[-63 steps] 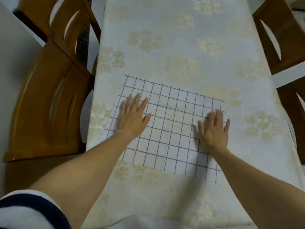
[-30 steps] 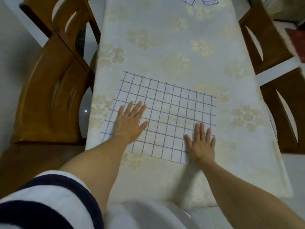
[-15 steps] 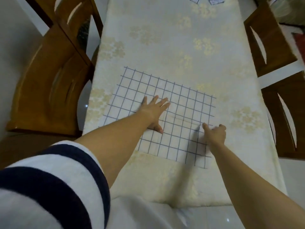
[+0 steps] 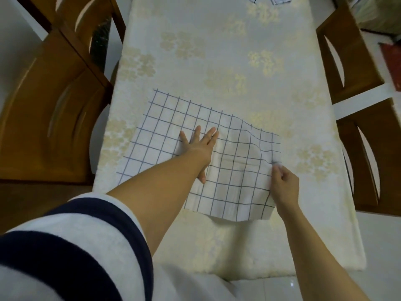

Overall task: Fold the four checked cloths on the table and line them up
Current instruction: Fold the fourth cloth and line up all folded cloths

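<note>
— Fingers [image 4: 211, 135] of the left hand [image 4: 198, 148] lie straight and slightly spread. The palm is down on the checked cloth [image 4: 165, 127], near its middle, and the thumb points back toward the person.
— And the cloth itself, where is it?
— On the near half of the tabletop [image 4: 217, 51], set at a slight angle to its edges. Its left part lies flat on the pale flowered covering. Right of the pressing hand it is rumpled into a hump, and the near right edge hangs lifted, with a shadow beneath it.
— What lifts it?
— The right hand [image 4: 284, 185]. Its fingers [image 4: 276, 170] are curled and pinch the cloth's right edge, about halfway along. The exact grip is blurred.
— Any other cloths?
— Two far checked pieces [image 4: 280, 0] lie at the far end, cut off by the top of the view and well apart from this one. I cannot tell whether they are folded.
— And around the table?
— A striped sleeve [image 4: 76, 246], white and navy, fills the lower left. The left wooden chairs [image 4: 54, 105] stand close against the table's side, and the right wooden chairs [image 4: 347, 51] stand along the other side.
</note>
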Demonstrator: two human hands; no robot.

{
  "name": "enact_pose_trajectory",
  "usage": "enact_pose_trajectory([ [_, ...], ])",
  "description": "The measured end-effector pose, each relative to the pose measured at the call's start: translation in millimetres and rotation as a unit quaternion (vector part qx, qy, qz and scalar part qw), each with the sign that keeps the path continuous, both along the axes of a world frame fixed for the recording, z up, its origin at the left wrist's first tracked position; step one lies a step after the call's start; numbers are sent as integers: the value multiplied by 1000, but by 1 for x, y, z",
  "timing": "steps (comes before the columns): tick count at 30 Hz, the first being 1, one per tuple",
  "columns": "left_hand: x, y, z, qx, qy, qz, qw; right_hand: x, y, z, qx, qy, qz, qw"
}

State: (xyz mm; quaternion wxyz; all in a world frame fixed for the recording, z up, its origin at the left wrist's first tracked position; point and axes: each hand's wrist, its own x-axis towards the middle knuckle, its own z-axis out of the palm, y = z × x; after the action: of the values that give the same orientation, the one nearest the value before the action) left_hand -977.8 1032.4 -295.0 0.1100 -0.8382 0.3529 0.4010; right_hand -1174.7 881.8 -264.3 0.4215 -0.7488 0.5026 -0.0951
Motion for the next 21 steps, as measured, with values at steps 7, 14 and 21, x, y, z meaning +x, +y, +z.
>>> enact_pose_trajectory([
  [7, 8, 15, -5, -86, 1, -27, 996, 8, 21, 32, -77, -26, 49, 995],
  [14, 51, 94, -19, -223, -122, 55, 966, 32, 37, 72, -84, -26, 127, 988],
  [21, 78, 173, -53, -228, -202, 3, 952, 99, 101, 98, -131, 72, 258, 955],
])
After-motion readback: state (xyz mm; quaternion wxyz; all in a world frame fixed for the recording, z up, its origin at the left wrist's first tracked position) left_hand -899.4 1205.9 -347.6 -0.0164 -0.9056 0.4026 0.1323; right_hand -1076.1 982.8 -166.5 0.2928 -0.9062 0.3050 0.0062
